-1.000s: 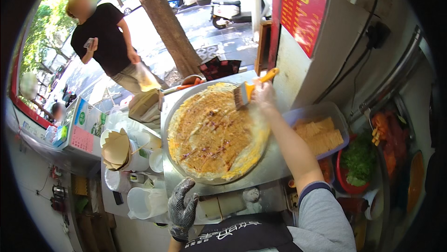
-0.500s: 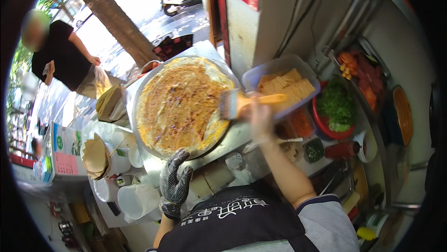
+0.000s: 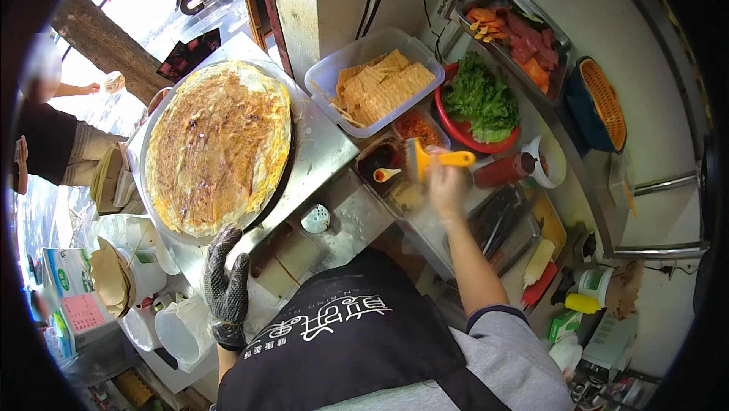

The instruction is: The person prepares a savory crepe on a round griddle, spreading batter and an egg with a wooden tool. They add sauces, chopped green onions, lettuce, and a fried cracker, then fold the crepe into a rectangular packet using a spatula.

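My right hand (image 3: 444,183) grips a brush (image 3: 447,158) with an orange handle, above sauce containers (image 3: 382,158) at the right of the griddle; one holds dark sauce and a spoon. My left hand (image 3: 226,282), in a dark speckled glove, holds nothing, its fingers apart at the griddle's near edge. On the round griddle lies a large crepe (image 3: 216,145) coated with egg and brown sauce. Beside it are a tub of flat crackers (image 3: 380,84), chopped red relish (image 3: 418,130) and a red basin of lettuce (image 3: 477,96). A small shaker (image 3: 316,218) stands on the steel counter.
A tray of sliced meat (image 3: 520,39), an orange basket (image 3: 604,103) and a red bottle (image 3: 501,172) are at the right. Cups and jugs (image 3: 178,327) crowd the lower left. A wall pillar (image 3: 326,1) rises behind. A person (image 3: 53,137) stands outside at the left edge.
The brush in my right hand has left the crepe and moved right over the sauce containers. My view has turned toward the right side; my left hand remains near the griddle's edge.
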{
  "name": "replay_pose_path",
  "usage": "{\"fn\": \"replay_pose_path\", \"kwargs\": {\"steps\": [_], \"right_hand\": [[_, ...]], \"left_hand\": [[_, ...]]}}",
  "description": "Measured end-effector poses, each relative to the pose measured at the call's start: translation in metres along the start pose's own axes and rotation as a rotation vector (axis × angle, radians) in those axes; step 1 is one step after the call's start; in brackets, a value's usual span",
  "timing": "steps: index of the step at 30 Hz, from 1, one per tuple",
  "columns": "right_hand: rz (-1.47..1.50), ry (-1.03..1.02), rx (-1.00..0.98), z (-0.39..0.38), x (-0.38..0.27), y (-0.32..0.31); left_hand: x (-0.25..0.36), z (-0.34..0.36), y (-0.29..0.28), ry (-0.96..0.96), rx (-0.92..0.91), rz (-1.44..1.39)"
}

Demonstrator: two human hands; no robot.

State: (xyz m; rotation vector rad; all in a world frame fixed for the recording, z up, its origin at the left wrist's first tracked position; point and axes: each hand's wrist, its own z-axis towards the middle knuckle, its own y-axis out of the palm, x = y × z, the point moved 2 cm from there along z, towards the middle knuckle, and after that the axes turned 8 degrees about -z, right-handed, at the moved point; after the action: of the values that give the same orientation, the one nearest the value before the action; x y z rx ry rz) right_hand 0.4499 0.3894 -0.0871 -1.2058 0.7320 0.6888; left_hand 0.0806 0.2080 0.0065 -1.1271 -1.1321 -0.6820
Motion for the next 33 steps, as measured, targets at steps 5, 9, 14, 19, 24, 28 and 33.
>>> {"fn": "replay_pose_path", "kwargs": {"steps": [5, 9, 14, 19, 24, 28, 33], "right_hand": [[-0.273, -0.035, -0.242, 0.017, 0.018, 0.043], [-0.358, 0.000, -0.384, 0.018, 0.034, 0.085], [-0.275, -0.052, -0.472, 0.027, 0.019, 0.067], [-0.260, -0.090, -0.447, 0.021, 0.028, 0.067], [0.175, 0.162, -0.509, 0.032, 0.082, 0.076], [0.334, 0.190, -0.548, 0.034, 0.091, 0.075], [0.539, 0.411, -0.522, 0.040, 0.080, 0.047]], "left_hand": [[0.015, 0.006, 0.008, 0.015, -0.057, 0.046], [0.028, 0.006, 0.012, 0.030, -0.062, 0.088], [0.018, -0.003, 0.008, 0.012, -0.016, 0.072], [0.015, -0.008, 0.005, -0.011, -0.010, 0.099], [0.021, -0.006, 0.010, -0.013, -0.014, 0.092], [0.029, 0.000, 0.016, 0.022, -0.035, 0.116], [0.029, 0.001, 0.014, 0.041, -0.050, 0.141]]}}
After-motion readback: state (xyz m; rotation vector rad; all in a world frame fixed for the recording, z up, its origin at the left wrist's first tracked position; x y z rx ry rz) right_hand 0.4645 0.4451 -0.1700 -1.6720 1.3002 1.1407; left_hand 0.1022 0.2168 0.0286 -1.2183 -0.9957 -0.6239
